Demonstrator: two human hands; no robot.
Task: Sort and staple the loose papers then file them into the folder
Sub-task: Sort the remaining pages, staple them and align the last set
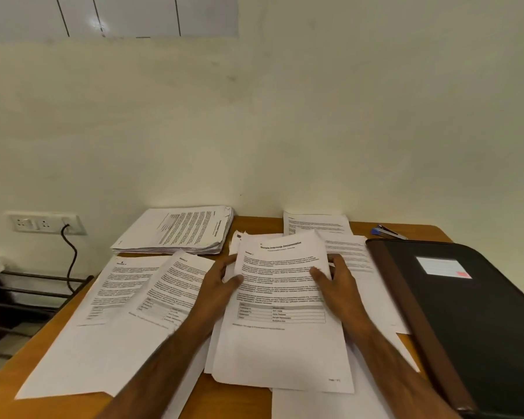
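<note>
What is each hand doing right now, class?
Left hand: fingers pinch the left edge of the centre paper sheaf.
Right hand: fingers grip its right edge.

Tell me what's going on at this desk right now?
A person is sorting printed papers on a wooden desk. The left hand and right hand hold a small set of sheets by its side edges at the centre. Loose pages lie spread to the left, and a thicker stack sits by the wall. The black folder lies closed on the right, with the stapler untouched behind it.
</note>
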